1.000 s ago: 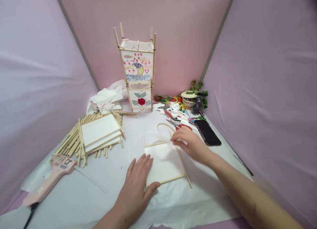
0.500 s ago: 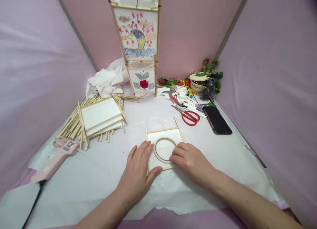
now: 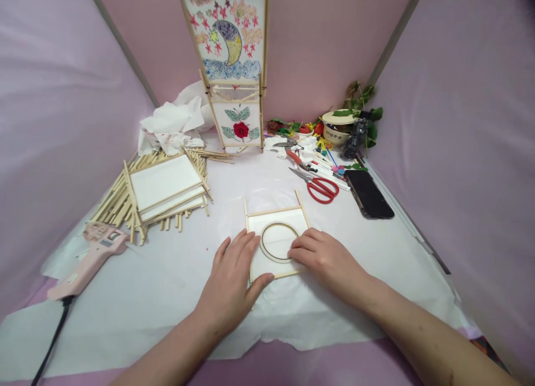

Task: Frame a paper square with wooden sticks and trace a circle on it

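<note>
A small frame of thin wooden sticks with a white panel lies flat in front of me. On the panel rests a thin round ring, pale outside with a brown inner edge, like a narrow roll of tape. My left hand is spread over the frame's left side, fingertips close to the ring and thumb near the lower stick. My right hand has its fingers curled together at the ring's right edge, covering that part of the ring and of the frame. What the fingertips pinch is partly hidden.
To the left lie a pink glue gun and finished white panels on a pile of sticks. A decorated lantern stands behind. Red-handled scissors, pliers, a phone and a bowl are at right.
The view has tilted slightly downward, so the whole scene sits a little higher. Both hands keep nearly the same places on the frame and ring.
</note>
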Available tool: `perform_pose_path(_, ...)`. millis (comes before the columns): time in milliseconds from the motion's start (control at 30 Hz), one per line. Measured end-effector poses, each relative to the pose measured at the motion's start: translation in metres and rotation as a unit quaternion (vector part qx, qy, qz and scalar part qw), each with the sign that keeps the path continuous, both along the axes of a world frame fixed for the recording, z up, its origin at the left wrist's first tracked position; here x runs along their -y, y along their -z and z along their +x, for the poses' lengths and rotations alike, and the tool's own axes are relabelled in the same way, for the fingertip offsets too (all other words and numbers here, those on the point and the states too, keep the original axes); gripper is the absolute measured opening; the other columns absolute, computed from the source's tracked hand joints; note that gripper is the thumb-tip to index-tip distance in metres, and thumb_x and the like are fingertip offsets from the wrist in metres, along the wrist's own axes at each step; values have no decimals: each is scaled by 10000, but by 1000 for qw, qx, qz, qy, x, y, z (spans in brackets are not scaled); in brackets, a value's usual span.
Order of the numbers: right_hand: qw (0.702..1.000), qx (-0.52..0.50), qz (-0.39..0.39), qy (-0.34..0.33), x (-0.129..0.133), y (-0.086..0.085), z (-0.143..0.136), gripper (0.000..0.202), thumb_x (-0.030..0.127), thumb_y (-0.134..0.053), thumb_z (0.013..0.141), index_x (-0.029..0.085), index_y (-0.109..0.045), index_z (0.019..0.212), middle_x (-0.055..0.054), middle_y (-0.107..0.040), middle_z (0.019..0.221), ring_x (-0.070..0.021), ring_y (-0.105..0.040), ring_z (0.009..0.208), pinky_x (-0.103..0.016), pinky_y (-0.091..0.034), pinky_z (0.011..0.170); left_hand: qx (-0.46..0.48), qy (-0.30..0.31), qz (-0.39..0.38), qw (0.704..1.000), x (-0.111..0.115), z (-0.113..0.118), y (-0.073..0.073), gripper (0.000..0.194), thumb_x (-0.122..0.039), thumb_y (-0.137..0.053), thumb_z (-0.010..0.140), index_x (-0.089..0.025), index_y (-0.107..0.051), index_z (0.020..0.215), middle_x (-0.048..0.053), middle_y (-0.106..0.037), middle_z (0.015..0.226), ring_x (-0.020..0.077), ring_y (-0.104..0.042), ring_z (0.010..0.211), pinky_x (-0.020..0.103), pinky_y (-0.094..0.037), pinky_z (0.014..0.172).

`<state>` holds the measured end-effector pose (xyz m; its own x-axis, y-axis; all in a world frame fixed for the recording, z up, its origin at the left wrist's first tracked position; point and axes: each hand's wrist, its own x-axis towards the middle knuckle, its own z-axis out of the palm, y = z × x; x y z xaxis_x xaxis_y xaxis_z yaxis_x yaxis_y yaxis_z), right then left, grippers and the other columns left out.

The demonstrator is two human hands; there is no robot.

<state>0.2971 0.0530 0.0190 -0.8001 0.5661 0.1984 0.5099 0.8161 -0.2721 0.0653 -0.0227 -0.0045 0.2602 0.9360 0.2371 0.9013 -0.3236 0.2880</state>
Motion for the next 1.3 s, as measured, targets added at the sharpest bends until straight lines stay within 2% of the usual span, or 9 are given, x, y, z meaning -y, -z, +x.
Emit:
perform_pose_path(167,1000,3,15,6,1,-1,-1,168,110,-576,905,187,-692,999,-54,-681,972,-198,-529,922,-330,-447,760,-7,1,-3,1000,-1,1,-1,550,-427,-510,940,-173,-350,1400,158,-443,1442,297,-339,1384,535,-282,1117)
perform_pose_path(367,1000,-5,16,15,0,-4,1,192,109,-545,915,201,-686,1007,-66,-684,1011,-202,-550,954,-332,-460,770,-44,21,-2,999,-1,1,-2,471,-421,-466,960,-211,-432,1380,108,-444,1467,307,-307,1399,556,-257,1114)
perform_pose_path(500,997,-8,-1,78,-4,-8,8,237,190,-634,879,200,-637,1116,-83,-677,1100,-239,-547,1021,-374,-446,808,-45,12,-2,999,-1,1,-3,532,-409,-452,964,-182,-351,1434,113,-440,1472,304,-288,1410,577,-188,1130)
perform_pose_path(600,992,-1,-29,120,-8,-10,13,340,194,-703,830,201,-602,1155,-72,-698,1064,-262,-537,1074,-403,-404,848,-44,11,-12,999,-1,1,-3,543,-403,-457,961,-187,-327,1442,105,-458,1461,307,-279,1414,590,-152,1132)
perform_pose_path(700,991,-13,-52,119,-10,-7,12,334,147,-678,841,208,-590,1158,-63,-718,1007,-259,-540,1120,-412,-359,872,-41,13,-16,999,-2,1,-3,541,-387,-463,960,-187,-318,1441,108,-474,1447,307,-275,1417,593,-138,1134)
perform_pose_path(833,988,-49,-64,130,-10,-2,9,302,127,-650,857,204,-598,1145,-81,-723,1034,-258,-561,1136,-413,-340,884,-33,26,-17,999,-2,1,-4,550,-355,-461,963,-186,-282,1455,121,-486,1435,302,-282,1417,588,-145,1137)
perform_pose_path(1000,986,-70,-62,138,-12,-2,11,289,175,-669,861,208,-606,1142,-77,-726,1039,-252,-574,1134,-410,-341,893,-21,48,-10,999,-2,1,-4,592,-350,-469,959,-188,-232,1477,139,-510,1409,305,-297,1412,589,-140,1143)
perform_pose_path(1133,988,-52,-79,119,-15,-2,15,377,261,-695,840,209,-593,1199,-88,-729,997,-281,-556,1170,-423,-354,889,-22,53,-2,998,-2,1,-3,600,-351,-468,962,-182,-219,1482,139,-508,1411,298,-292,1415,577,-145,1146)
perform_pose_path(1300,989,-54,-78,117,-16,2,16,370,223,-683,843,218,-594,1201,-87,-725,1032,-276,-557,1174,-420,-342,890,-22,54,-4,998,-3,1,-4,625,-356,-486,951,-175,-217,1485,142,-492,1425,302,-299,1412,576,-173,1142)
